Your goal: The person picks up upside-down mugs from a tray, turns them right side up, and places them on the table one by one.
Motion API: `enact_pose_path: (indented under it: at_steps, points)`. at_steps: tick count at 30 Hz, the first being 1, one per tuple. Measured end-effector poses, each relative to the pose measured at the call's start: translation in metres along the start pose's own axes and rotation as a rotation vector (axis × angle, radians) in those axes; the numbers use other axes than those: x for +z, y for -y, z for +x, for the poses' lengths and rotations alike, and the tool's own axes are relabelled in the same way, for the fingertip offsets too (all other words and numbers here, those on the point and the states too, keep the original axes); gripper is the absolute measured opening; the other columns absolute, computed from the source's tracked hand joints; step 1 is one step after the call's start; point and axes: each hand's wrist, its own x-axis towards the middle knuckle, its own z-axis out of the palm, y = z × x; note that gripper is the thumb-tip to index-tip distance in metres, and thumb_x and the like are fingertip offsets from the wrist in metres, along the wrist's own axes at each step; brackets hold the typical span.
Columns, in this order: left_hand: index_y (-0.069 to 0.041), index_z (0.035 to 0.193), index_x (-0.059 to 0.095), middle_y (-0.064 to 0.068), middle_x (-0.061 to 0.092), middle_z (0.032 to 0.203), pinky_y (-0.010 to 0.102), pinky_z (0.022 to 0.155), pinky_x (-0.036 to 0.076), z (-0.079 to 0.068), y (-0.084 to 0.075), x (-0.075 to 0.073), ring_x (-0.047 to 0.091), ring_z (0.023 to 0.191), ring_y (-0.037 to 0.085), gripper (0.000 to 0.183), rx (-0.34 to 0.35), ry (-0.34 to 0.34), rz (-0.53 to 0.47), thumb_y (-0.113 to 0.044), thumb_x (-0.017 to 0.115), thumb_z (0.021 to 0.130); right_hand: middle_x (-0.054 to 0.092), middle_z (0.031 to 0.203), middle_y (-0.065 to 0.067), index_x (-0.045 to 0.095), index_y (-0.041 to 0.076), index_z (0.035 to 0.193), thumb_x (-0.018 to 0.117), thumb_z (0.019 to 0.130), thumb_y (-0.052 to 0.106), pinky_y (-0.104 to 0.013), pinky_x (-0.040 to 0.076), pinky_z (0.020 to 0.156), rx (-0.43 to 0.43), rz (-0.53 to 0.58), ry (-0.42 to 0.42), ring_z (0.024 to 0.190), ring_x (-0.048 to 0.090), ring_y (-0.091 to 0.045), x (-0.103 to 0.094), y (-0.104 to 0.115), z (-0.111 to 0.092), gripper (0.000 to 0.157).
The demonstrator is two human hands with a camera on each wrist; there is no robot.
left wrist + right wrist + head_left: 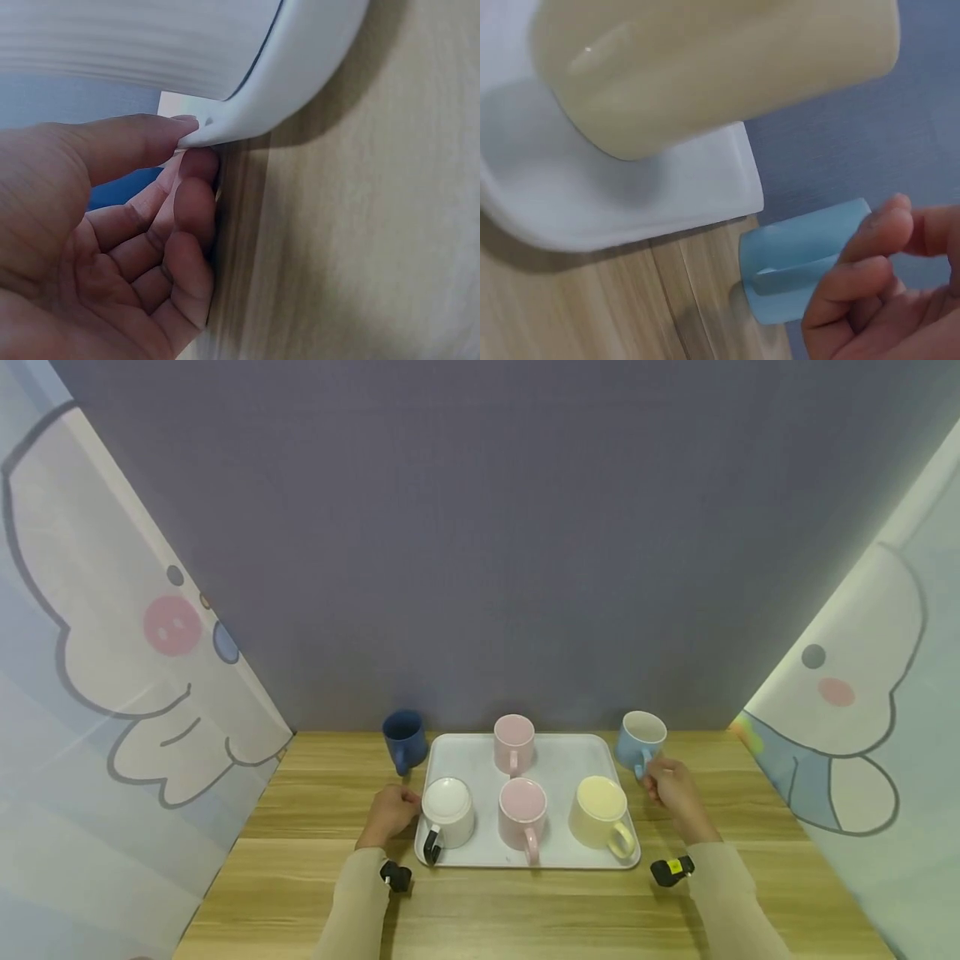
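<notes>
My left hand (393,812) pinches the left rim of a white tray (558,766) between thumb and fingertips, beside a white mug (450,814) with a black handle. Two pink mugs (515,745) and a yellow mug (596,814) also stand on the tray. The white, yellow and front pink mugs look upside down. Off the tray's back right corner, a light blue mug (638,739) sits upright on the table. My right hand (672,787) is by its handle, fingers loosely curled and partly covering the mug in the right wrist view; no grip on it shows.
A dark blue mug (406,739) stands upright on the wooden table (525,910), left of the tray's back corner. A grey panel (487,568) rises behind the table. Cartoon-printed sheets (135,693) flank both sides.
</notes>
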Motion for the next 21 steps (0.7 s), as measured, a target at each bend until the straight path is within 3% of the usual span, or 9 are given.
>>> enact_pose_path:
  at_steps: [3, 5, 10, 17, 21]
  points:
    - [0.0, 0.086, 0.074, 0.009, 0.071, 0.082, 0.032, 0.067, 0.049, -0.001, -0.001, -0.001, 0.062, 0.078, 0.022, 0.01, -0.004, 0.002, -0.001, -0.01, 0.073, 0.086, 0.056, 0.083, 0.002, 0.046, -0.008, 0.13, 0.037, 0.111, 0.025, -0.027, 0.049, 0.069, -0.019, -0.056, 0.02, 0.07, 0.051, -0.007, 0.001, 0.001, -0.009, 0.039]
    - [0.0, 0.086, 0.074, 0.009, 0.07, 0.081, 0.032, 0.067, 0.048, -0.001, -0.002, -0.001, 0.061, 0.078, 0.022, 0.01, -0.006, 0.005, -0.003, -0.01, 0.073, 0.086, 0.056, 0.086, 0.001, 0.043, -0.008, 0.135, 0.04, 0.111, 0.028, -0.027, 0.05, 0.069, -0.034, -0.073, 0.029, 0.072, 0.052, -0.007, 0.003, 0.003, -0.017, 0.044]
    - [0.0, 0.086, 0.074, 0.01, 0.071, 0.083, 0.031, 0.066, 0.048, -0.001, -0.004, -0.002, 0.062, 0.078, 0.022, 0.009, -0.009, 0.002, -0.01, -0.009, 0.072, 0.086, 0.057, 0.085, -0.003, 0.051, -0.009, 0.123, 0.046, 0.109, 0.024, -0.027, 0.05, 0.066, -0.094, -0.088, 0.068, 0.071, 0.052, -0.009, 0.008, 0.006, -0.031, 0.036]
    - [-0.001, 0.087, 0.075, 0.011, 0.072, 0.085, 0.031, 0.067, 0.049, -0.001, -0.003, -0.002, 0.062, 0.079, 0.022, 0.009, -0.023, -0.001, -0.008, -0.009, 0.073, 0.087, 0.06, 0.109, -0.013, 0.045, -0.009, 0.133, 0.053, 0.107, 0.02, -0.025, 0.047, 0.063, -0.147, -0.193, 0.151, 0.073, 0.057, -0.014, 0.01, 0.002, -0.051, 0.04]
    - [0.0, 0.088, 0.074, 0.011, 0.072, 0.085, 0.031, 0.067, 0.049, -0.002, -0.002, -0.001, 0.062, 0.079, 0.022, 0.01, -0.019, 0.009, -0.01, -0.01, 0.073, 0.087, 0.06, 0.102, -0.012, 0.049, -0.006, 0.129, 0.057, 0.105, 0.024, -0.026, 0.046, 0.062, -0.166, -0.223, 0.22, 0.073, 0.056, -0.017, 0.013, -0.004, -0.061, 0.04]
